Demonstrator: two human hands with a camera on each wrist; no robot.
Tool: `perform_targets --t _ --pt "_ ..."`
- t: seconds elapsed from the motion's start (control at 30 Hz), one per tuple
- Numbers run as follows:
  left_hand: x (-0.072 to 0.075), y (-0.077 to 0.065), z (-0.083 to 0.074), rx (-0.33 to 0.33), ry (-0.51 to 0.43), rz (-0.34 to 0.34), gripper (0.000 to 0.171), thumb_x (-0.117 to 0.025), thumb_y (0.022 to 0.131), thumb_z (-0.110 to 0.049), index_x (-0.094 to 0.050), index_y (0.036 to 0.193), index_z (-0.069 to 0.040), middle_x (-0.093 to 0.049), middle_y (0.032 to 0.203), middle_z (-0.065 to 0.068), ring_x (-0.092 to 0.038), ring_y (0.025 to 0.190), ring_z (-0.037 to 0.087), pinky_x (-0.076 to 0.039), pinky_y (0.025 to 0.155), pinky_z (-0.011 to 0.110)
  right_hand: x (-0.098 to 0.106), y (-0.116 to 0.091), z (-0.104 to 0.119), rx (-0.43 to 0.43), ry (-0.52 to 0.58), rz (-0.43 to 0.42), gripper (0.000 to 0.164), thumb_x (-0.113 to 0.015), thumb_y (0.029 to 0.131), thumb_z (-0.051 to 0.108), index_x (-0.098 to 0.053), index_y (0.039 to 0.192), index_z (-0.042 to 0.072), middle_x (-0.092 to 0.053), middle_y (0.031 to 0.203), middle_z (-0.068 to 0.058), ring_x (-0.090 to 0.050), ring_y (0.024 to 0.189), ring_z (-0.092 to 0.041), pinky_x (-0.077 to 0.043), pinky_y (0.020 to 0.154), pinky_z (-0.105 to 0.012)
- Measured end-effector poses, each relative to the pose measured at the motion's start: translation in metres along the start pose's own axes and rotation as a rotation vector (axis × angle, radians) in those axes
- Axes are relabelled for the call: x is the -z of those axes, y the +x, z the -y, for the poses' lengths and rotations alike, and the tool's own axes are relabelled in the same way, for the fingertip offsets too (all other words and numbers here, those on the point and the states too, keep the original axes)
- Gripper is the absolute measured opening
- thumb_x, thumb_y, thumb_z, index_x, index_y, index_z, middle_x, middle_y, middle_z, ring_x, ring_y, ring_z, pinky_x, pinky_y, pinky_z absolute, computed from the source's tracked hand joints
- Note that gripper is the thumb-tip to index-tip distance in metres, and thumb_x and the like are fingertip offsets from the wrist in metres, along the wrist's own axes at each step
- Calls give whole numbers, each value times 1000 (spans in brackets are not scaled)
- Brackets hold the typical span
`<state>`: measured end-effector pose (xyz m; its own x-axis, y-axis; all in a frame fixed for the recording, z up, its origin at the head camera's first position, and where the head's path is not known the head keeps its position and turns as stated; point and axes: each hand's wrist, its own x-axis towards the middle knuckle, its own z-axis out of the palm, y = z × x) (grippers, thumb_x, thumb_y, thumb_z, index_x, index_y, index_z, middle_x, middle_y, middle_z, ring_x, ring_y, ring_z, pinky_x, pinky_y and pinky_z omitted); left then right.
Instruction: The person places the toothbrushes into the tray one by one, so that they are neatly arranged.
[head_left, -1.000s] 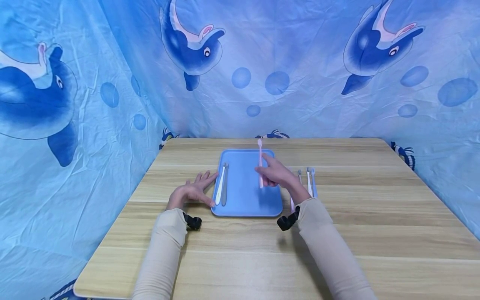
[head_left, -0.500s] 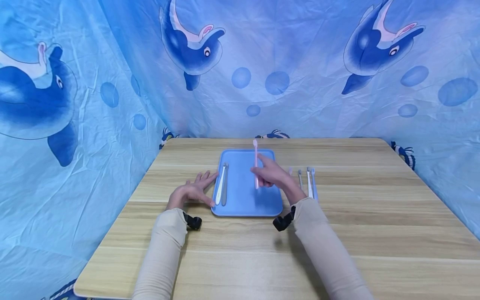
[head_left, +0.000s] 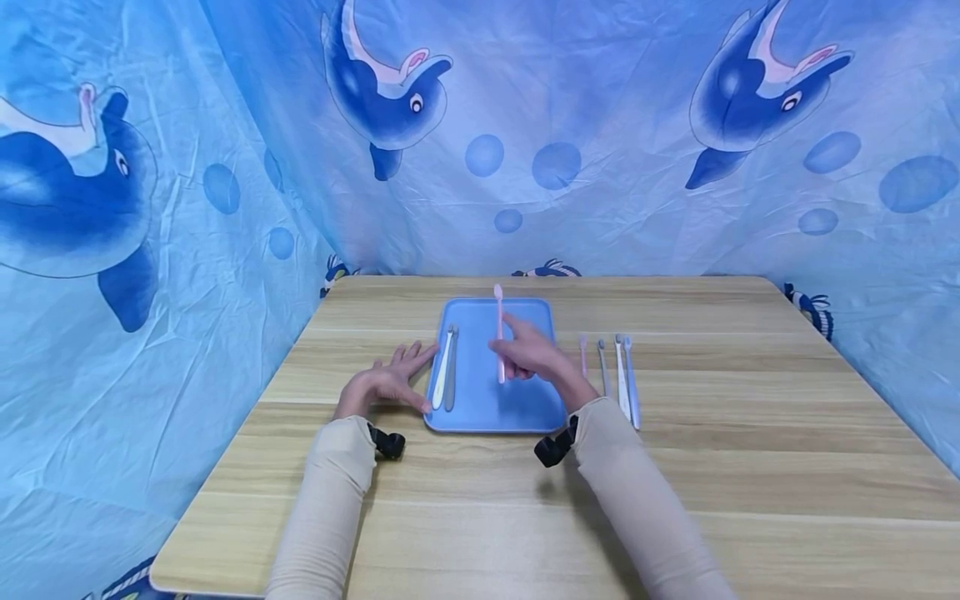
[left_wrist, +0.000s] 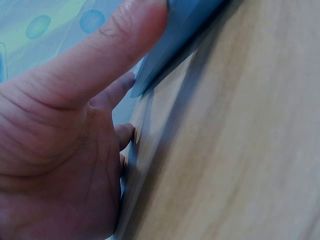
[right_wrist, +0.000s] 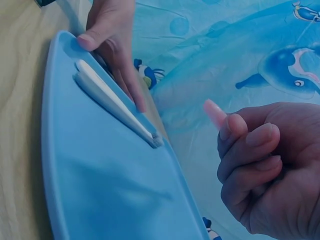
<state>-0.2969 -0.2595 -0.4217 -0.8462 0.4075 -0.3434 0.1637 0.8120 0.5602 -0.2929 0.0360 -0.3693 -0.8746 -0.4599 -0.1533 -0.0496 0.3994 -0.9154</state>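
Note:
My right hand [head_left: 527, 350] pinches a pink toothbrush [head_left: 500, 333] above the middle of the blue tray [head_left: 487, 417], its head pointing away from me. In the right wrist view only the pink handle end [right_wrist: 215, 114] shows past the curled fingers. On the tray's left side lie a white toothbrush [head_left: 442, 375] and a grey toothbrush [head_left: 451, 383], side by side. My left hand [head_left: 390, 385] has its fingers spread, with thumb and fingertips at the tray's left edge. In the left wrist view the thumb [left_wrist: 115, 45] overlaps the tray's side.
Right of the tray, several toothbrushes lie on the wooden table [head_left: 750, 433]: a pink one [head_left: 583, 354], a grey one [head_left: 603, 367], a white one [head_left: 622, 379] and a blue one [head_left: 632, 383]. The right forearm partly covers them. A blue dolphin-print curtain [head_left: 600, 225] surrounds the table.
My right hand has moved left over the tray with the pink toothbrush. More of the toothbrushes on the right now show. The left hand has stayed at the tray's edge.

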Motion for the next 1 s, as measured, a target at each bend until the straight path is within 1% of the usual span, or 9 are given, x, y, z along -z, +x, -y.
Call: perform_targets --t 0.13,0.23,0.4,0.47,0.67,0.87,1.0 --pt "0 0 -1 8 5 -3 134 -87 65 -59 0 162 -29 18 168 17 23 153 46 18 114 76 -7 3 0 -18 -16 2 74 -52 103 21 -8 163 17 -55 54 -1 -47 41 -12 -35 39 -21" --pt "0 0 -2 15 2 -6 133 -87 65 -58 -1 163 -29 17 169 16 22 153 45 16 115 76 -12 6 -1 -25 -21 8 74 -52 103 21 -8 163 18 -56 54 -2 -46 40 -12 -34 40 -23" --pt "0 -1 -4 19 3 -9 133 -88 66 -56 -1 163 -29 16 169 17 21 153 46 14 114 77 -20 9 -2 -11 -18 22 66 -52 102 18 -19 159 13 -55 52 -2 -45 38 -10 -34 38 -22" --pt "0 -2 -5 23 5 -10 132 -88 66 -55 -1 163 -30 16 169 16 21 153 46 14 115 77 -23 11 -3 -9 -19 25 66 -52 102 18 -20 159 12 -55 52 -2 -45 38 -10 -34 38 -22" --pt "-1 -2 -5 30 -5 -7 130 -88 68 -52 -1 162 -30 16 169 15 22 153 45 16 115 75 -32 15 -6 -52 -31 27 77 -53 102 21 -6 163 12 -57 54 -1 -46 39 -10 -34 40 -22" --pt "0 -3 -5 27 -16 -8 131 -88 67 -52 -1 163 -29 16 169 16 23 153 45 17 115 75 -38 20 -9 -59 -15 36 77 -52 103 21 -4 163 12 -56 53 -1 -46 39 -9 -34 37 -20" --pt "0 -3 -5 26 -17 -7 131 -88 68 -52 -1 163 -28 16 169 16 23 153 45 17 115 75 -43 23 -12 -36 1 48 74 -51 103 19 -8 162 12 -56 52 -1 -46 38 -9 -34 37 -21"
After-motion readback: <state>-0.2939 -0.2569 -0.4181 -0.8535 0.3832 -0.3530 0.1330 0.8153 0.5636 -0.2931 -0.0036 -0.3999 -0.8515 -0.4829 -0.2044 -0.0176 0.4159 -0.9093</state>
